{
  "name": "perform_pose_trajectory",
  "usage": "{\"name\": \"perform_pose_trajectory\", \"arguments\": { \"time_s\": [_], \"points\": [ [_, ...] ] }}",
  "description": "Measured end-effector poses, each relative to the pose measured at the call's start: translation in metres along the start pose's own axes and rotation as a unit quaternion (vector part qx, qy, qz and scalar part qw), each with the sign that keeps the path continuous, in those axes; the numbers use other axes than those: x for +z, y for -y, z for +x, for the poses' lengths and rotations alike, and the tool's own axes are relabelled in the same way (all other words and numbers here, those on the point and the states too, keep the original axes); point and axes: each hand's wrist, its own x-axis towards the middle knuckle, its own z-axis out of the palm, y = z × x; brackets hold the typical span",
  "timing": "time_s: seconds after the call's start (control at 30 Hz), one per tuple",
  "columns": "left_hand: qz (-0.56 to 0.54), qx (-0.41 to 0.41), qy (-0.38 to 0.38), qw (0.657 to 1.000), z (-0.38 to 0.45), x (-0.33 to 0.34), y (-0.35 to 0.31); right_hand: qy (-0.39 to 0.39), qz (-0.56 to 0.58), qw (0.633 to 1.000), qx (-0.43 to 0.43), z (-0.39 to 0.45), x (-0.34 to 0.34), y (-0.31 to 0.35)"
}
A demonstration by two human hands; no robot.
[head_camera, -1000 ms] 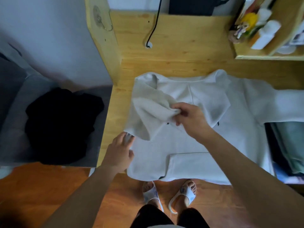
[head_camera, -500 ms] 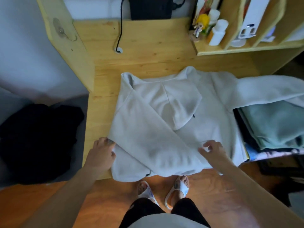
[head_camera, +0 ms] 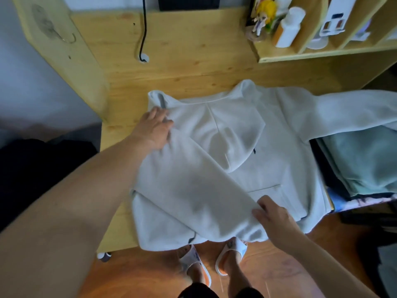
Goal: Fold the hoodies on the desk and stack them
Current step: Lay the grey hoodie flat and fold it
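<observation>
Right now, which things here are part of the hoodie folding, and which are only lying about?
Part of the job:
- white hoodie, one sleeve folded across it
- left hand, flat on its shoulder
- right hand, at the sleeve end
- folded pile to the right
- desk

Lying about:
- cable
- figurine and white bottle on the shelf
- dark clothes on the left

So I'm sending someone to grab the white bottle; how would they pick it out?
Start at the wooden desk and look to its far right corner, where a wooden shelf unit stands. The white bottle stands upright in its leftmost compartment, just right of a yellow-haired figurine; it is plain, tall and capped.
</observation>
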Motion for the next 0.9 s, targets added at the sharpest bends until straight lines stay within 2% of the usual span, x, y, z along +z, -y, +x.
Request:
{"name": "perform_pose_trajectory", "arguments": {
  "time_s": [0.13, 0.23, 0.3, 0.33, 0.37, 0.43, 0.5, 0.6, 0.67, 0.77, 0.83, 0.9],
  "points": [
    [0.062, -0.042, 0.053, 0.996, 0.01, -0.018, 0.034, -0.031, 0.054, 0.998, -0.025, 0.009, -0.022, 0.017],
    [0.095, -0.14, 0.108, 0.98, 0.007, -0.031, 0.072, 0.062, -0.003, 0.998, 0.016, 0.035, -0.03, 0.01],
    [0.106, -0.192, 0.097, 0.971, -0.001, -0.031, 0.085, 0.12, -0.088, 0.988, 0.035, 0.049, -0.025, 0.0],
    [0.103, -0.197, 0.07, 0.973, -0.004, -0.029, 0.085, 0.113, -0.098, 0.988, 0.04, 0.054, -0.022, -0.002],
    [0.086, -0.178, 0.038, 0.98, -0.005, -0.027, 0.084, 0.089, -0.07, 0.992, 0.049, 0.057, -0.02, -0.002],
    [0.034, -0.077, -0.005, 0.996, -0.002, -0.021, 0.076, 0.04, 0.024, 0.995, 0.087, 0.058, -0.02, 0.004],
    [0.034, 0.004, 0.045, 0.998, 0.004, -0.017, 0.067, 0.023, 0.095, 0.987, 0.131, 0.052, -0.024, 0.007],
    [0.095, -0.02, 0.157, 0.983, 0.011, -0.011, 0.072, -0.018, 0.205, 0.966, 0.156, 0.035, -0.033, 0.005],
    [0.138, -0.045, 0.188, 0.971, 0.008, -0.008, 0.078, -0.059, 0.255, 0.952, 0.158, 0.024, -0.038, 0.004],
    [0.155, -0.063, 0.139, 0.976, 0.008, -0.003, 0.075, -0.083, 0.202, 0.96, 0.175, 0.025, -0.032, -0.002],
    [0.128, -0.088, 0.029, 0.987, 0.004, 0.004, 0.06, -0.061, 0.065, 0.98, 0.178, 0.031, -0.021, -0.008],
    [0.037, -0.119, -0.095, 0.988, -0.01, 0.01, 0.034, -0.107, -0.062, 0.984, 0.13, 0.035, -0.008, -0.007]
  ]
}}
